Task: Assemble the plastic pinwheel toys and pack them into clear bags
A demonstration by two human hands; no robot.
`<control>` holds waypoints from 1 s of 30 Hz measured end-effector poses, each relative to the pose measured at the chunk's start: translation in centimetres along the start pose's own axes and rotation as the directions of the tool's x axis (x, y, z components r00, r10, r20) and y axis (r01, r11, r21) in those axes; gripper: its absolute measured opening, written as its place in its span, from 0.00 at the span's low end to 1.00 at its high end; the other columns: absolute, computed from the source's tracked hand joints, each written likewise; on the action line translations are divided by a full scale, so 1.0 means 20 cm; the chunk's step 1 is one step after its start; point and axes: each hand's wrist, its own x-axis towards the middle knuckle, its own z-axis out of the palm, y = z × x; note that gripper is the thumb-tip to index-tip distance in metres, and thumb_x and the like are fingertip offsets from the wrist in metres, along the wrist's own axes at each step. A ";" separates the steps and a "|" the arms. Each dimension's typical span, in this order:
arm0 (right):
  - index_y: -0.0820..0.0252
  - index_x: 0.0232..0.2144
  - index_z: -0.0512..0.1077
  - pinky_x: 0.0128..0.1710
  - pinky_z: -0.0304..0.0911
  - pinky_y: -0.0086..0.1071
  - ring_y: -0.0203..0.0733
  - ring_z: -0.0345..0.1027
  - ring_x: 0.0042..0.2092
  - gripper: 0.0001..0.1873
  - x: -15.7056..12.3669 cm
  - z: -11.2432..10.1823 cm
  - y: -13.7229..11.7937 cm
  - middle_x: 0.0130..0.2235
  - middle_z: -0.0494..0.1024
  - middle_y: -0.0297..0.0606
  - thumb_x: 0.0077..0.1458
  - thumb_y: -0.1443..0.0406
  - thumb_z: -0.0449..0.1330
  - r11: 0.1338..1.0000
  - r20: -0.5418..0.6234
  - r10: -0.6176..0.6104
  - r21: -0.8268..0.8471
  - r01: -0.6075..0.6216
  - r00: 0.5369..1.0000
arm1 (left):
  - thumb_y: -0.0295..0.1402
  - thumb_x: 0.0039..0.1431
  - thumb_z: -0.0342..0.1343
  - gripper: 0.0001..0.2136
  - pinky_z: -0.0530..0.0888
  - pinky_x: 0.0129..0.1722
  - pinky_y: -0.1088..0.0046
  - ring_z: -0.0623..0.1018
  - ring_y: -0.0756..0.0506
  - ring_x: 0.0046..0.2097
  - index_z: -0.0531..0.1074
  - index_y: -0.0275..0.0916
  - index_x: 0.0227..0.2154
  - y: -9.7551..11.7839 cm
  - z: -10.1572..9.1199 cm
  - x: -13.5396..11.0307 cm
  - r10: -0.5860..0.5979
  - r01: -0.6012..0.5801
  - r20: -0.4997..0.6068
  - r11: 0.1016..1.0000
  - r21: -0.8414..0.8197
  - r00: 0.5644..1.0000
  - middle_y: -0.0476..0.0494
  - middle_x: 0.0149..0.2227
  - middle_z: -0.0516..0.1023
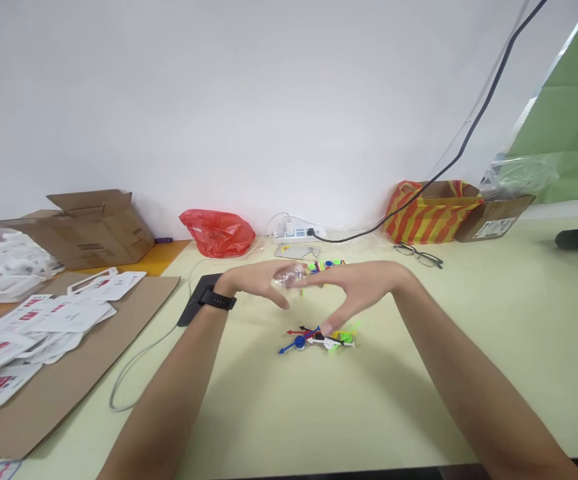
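My left hand [259, 277], with a black band on its wrist, has a crumpled clear plastic piece [289, 275] at its fingers; what kind of thing it is cannot be made out. From the other side my right hand [361, 285] reaches in, its index finger close to the plastic and its thumb spread well apart. Below that thumb lies a small group of plastic arrow spinners: a blue arrow [299, 343], a white arrow [329, 343] and red, black, yellow and green ones. More small coloured pieces [329, 265] sit behind my hands, partly hidden.
A black phone-like slab [196, 300] with a grey cable lies left of my wrist. Behind stand a red plastic bag [217, 233], a power strip [299, 230] and a striped bag [431, 217]. Eyeglasses [419, 255] rest at right. White printed packets [63, 317] cover cardboard at left.
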 end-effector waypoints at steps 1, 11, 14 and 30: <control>0.50 0.68 0.65 0.63 0.59 0.39 0.56 0.63 0.67 0.44 0.00 0.00 0.02 0.70 0.66 0.40 0.55 0.42 0.67 0.999 -0.051 0.027 -0.018 -0.028 0.998 | 0.46 0.45 0.73 0.35 0.73 0.48 0.66 0.78 0.38 0.50 0.72 0.47 0.58 -0.04 -0.03 -0.03 -0.058 0.058 0.015 0.998 -0.021 0.998 0.45 0.49 0.79; 0.58 0.38 0.77 0.33 0.61 0.32 0.45 0.73 0.41 0.15 0.25 0.18 0.05 0.45 0.82 0.39 0.57 0.53 0.67 0.957 0.213 0.276 -0.154 -0.247 0.937 | 0.49 0.42 0.74 0.39 0.75 0.44 0.64 0.77 0.39 0.46 0.68 0.42 0.56 -0.32 -0.03 -0.09 -0.335 0.329 -0.070 0.941 -0.079 0.940 0.41 0.46 0.75; 0.58 0.36 0.77 0.29 0.58 0.31 0.42 0.72 0.37 0.11 0.30 0.24 0.03 0.40 0.81 0.37 0.56 0.57 0.67 0.961 0.309 0.262 -0.171 -0.217 0.914 | 0.48 0.41 0.75 0.38 0.76 0.42 0.64 0.78 0.39 0.46 0.68 0.42 0.54 -0.32 0.00 -0.06 -0.306 0.297 -0.075 0.949 -0.108 0.949 0.42 0.44 0.75; 0.64 0.34 0.79 0.33 0.63 0.27 0.37 0.73 0.34 0.05 0.27 0.16 0.11 0.34 0.82 0.38 0.57 0.67 0.64 0.991 0.167 -0.047 0.128 0.026 0.985 | 0.49 0.41 0.76 0.47 0.75 0.46 0.62 0.78 0.40 0.46 0.64 0.46 0.66 -0.27 0.09 0.03 -0.137 0.120 -0.094 0.979 -0.167 0.986 0.43 0.44 0.77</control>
